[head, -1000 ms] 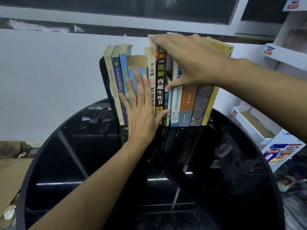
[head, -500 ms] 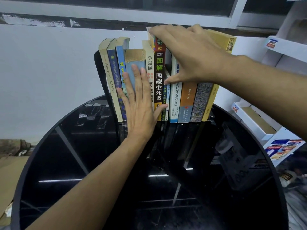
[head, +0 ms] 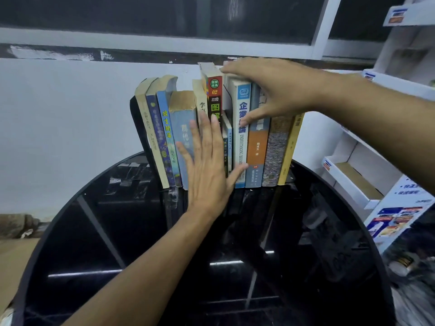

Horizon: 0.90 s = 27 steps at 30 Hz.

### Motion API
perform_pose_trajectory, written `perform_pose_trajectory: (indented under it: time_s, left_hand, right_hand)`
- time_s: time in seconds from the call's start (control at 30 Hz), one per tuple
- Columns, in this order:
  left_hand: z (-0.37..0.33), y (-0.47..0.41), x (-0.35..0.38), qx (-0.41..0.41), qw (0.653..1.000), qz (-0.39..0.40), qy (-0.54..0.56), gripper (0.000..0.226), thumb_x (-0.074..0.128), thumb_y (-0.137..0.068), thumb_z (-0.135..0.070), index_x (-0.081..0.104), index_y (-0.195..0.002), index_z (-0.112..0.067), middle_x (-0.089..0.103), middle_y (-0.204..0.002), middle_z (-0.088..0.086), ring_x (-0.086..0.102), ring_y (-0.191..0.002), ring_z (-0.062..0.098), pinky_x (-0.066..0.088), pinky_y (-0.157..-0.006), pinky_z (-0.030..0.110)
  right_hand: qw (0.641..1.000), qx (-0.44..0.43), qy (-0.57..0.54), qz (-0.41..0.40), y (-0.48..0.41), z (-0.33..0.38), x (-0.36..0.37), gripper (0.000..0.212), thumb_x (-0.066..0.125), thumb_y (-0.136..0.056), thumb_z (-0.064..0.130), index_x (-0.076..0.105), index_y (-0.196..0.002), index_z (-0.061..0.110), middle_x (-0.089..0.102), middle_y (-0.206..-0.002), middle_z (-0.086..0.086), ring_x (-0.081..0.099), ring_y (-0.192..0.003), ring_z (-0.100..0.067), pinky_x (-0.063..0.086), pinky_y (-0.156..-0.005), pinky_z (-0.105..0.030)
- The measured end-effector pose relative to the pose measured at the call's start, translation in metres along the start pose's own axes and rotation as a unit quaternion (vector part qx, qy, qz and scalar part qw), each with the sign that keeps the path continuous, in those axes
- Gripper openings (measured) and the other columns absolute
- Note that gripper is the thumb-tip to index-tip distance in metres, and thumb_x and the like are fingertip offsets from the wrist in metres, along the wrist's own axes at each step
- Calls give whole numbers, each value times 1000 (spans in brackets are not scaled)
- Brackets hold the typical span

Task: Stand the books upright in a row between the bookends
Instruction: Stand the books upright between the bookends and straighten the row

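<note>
Book row (head: 256, 149), 12 o'clock on table (head: 113, 231): left hand (head: 207, 165) flat-fingered against spines, right hand (head: 277, 90) spread flat over tops; push evenly, keeping spines flush.

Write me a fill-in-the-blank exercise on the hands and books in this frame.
1. The left hand lies flat against the books, on their ____.
2. The right hand reaches over the row's ____ edge.
3. The bookend at the row's left end is ____.
4. The rightmost book has a ____ spine.
Missing: spines; top; black; yellow.
</note>
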<state>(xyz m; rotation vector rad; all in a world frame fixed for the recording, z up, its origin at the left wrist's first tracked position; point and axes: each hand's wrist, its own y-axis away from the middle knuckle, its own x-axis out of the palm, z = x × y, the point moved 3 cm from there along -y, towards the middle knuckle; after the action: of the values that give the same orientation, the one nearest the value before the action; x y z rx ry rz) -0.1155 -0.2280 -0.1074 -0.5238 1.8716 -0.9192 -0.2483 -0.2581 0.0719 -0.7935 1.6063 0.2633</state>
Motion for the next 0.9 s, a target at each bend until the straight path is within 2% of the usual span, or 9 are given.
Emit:
perform_pose_trajectory:
  time_s: [0.1, 0.23, 0.4, 0.53, 0.6, 0.77, 0.9]
  left_hand:
    - [-6, -3, 8, 6, 1000, 20, -16, 112, 60, -91, -62, -12, -159, -12, -27, -163, 3, -27, -151, 24, -16, -120, 58]
    - [-3, -4, 16, 4, 999, 28, -43, 107, 55, -92, -65, -6, -160, -9, -15, -168, 13, -23, -152, 25, -11, -121, 62]
    - [-2, -5, 17, 10, 998, 21, -51, 107, 49, -91, -70, -5, -160, -9, -9, -169, 15, -22, -151, 25, -11, -121, 60]
    - [-1, -5, 20, 16, 998, 15, -60, 106, 48, -91, -71, -6, -160, -10, -6, -169, 15, -16, -154, 29, -9, -122, 60]
    - [0, -4, 20, 21, 998, 11, -64, 104, 48, -93, -70, -4, -160, -10, -4, -169, 15, -8, -156, 33, -9, -122, 59]
    - [7, -3, 20, 40, 997, 7, -68, 94, 47, -99, -61, -1, -160, -8, -2, -169, 17, -17, -152, 25, -6, -122, 59]
    - [7, -3, 21, 39, 995, 1, -91, 95, 47, -99, -61, -1, -160, -8, 0, -169, 17, -11, -155, 29, -6, -123, 58]
  right_hand:
    - [1000, 3, -2, 2, 4, 0, 1, 94, 77, -81, 53, 29, -158, 26, 36, -161, 3, 34, -146, -20, 30, -117, -42]
    - [1000, 5, -7, 3, 5, 1, 2, 90, 75, -83, 53, 31, -157, 26, 42, -158, 1, 39, -143, -22, 35, -115, -49]
    - [1000, 11, -15, -11, 6, 1, 3, 88, 76, -82, 51, 35, -156, 25, 49, -153, 0, 46, -137, -22, 40, -108, -42]
    - [999, 23, -3, -29, 7, 3, 7, 88, 77, -82, 51, 35, -155, 24, 47, -154, 0, 48, -136, -25, 44, -105, -46]
    - [999, 28, 7, -37, 8, 4, 10, 89, 76, -82, 53, 35, -155, 23, 46, -155, -1, 47, -137, -26, 44, -107, -48]
    - [998, 37, 14, -47, 10, 4, 12, 88, 75, -82, 55, 37, -153, 22, 49, -152, -3, 48, -136, -27, 44, -106, -49]
    - [997, 41, 15, -56, 11, 5, 13, 86, 74, -83, 54, 38, -153, 20, 49, -152, -4, 46, -137, -28, 41, -108, -48]
